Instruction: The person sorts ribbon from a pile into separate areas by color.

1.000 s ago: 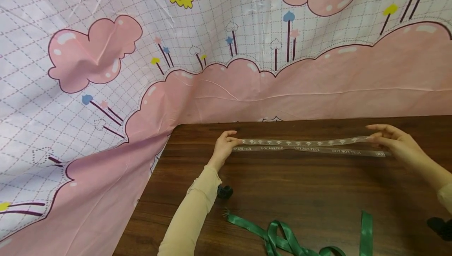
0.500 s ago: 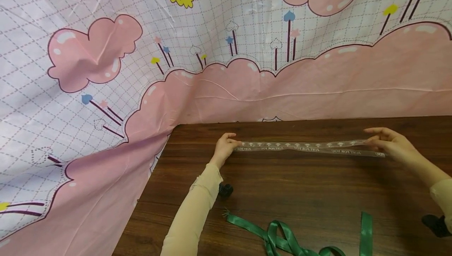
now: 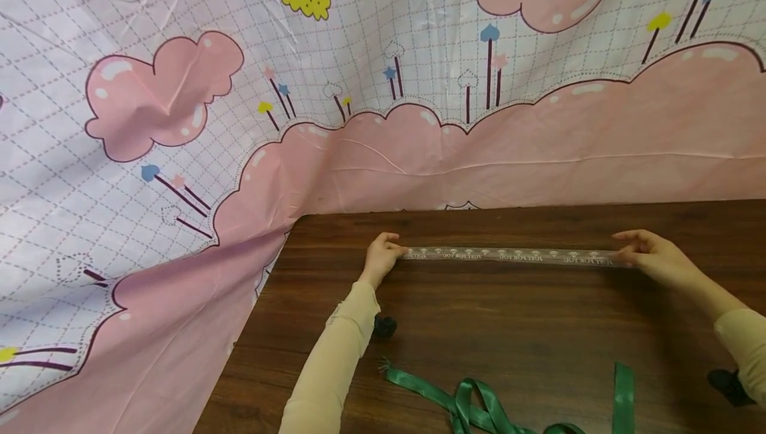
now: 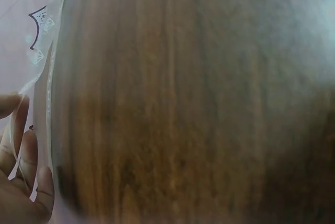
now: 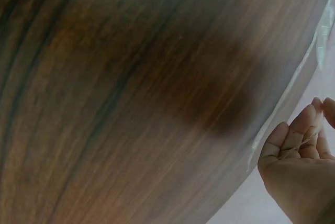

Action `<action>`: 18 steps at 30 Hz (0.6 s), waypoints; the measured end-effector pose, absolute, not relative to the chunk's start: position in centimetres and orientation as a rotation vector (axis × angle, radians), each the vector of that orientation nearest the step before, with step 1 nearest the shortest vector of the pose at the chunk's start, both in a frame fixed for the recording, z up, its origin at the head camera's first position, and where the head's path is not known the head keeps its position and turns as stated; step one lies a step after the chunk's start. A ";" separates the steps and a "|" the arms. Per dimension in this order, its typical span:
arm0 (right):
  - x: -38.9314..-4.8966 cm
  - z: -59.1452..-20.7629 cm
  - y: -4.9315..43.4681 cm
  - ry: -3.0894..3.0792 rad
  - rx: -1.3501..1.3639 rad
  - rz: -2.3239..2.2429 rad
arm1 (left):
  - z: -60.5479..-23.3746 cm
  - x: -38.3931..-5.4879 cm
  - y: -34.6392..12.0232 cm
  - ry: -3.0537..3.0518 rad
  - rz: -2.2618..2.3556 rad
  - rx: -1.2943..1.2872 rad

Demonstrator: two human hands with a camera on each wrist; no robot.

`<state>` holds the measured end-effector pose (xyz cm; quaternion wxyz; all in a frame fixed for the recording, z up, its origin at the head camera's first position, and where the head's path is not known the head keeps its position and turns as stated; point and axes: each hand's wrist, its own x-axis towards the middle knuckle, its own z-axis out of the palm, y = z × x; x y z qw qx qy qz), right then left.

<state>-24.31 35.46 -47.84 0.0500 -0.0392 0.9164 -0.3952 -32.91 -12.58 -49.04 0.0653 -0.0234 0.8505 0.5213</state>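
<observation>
A sheer ribbon with white diamond prints (image 3: 503, 252) spans between both hands near the table's far side. My left hand (image 3: 380, 258) pinches it at one end between thumb and finger. At the other end my right hand (image 3: 655, 258) pinches it too. Close below runs a second sheer strip with mirrored "JUST FOR YOU" lettering (image 3: 520, 259), lying along the table; the two overlap in the head view. In the left wrist view the held ribbon (image 4: 37, 59) rises from the fingers, apart from the lower strip (image 4: 49, 114). The right wrist view shows the lower strip (image 5: 285, 98) beside the hand.
A loosely looped green satin ribbon (image 3: 419, 386) with a frayed end lies at the front of the dark wooden table (image 3: 491, 321). Another green length (image 3: 623, 397) lies to its right. A pink and white patterned cloth (image 3: 383, 148) hangs behind and at the left.
Both hands have come slightly down, and the right hand has moved a little left. The diamond ribbon has dropped and now overlaps the lettered strip in the head view. The green ribbons lie unchanged.
</observation>
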 end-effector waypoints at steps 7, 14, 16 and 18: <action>-24.3 -48.4 36.4 2.808 -0.086 -1.098 | -49.2 -32.8 -12.9 2.590 1.566 -0.113; -24.4 -48.6 36.7 2.796 -0.090 -1.109 | -49.4 -32.9 -13.0 2.579 1.576 -0.147; -24.5 -48.6 36.7 2.798 -0.094 -1.111 | -49.4 -33.0 -13.0 2.579 1.577 -0.147; -24.6 -48.6 36.8 2.800 -0.097 -1.116 | -49.5 -33.0 -13.0 2.585 1.575 -0.143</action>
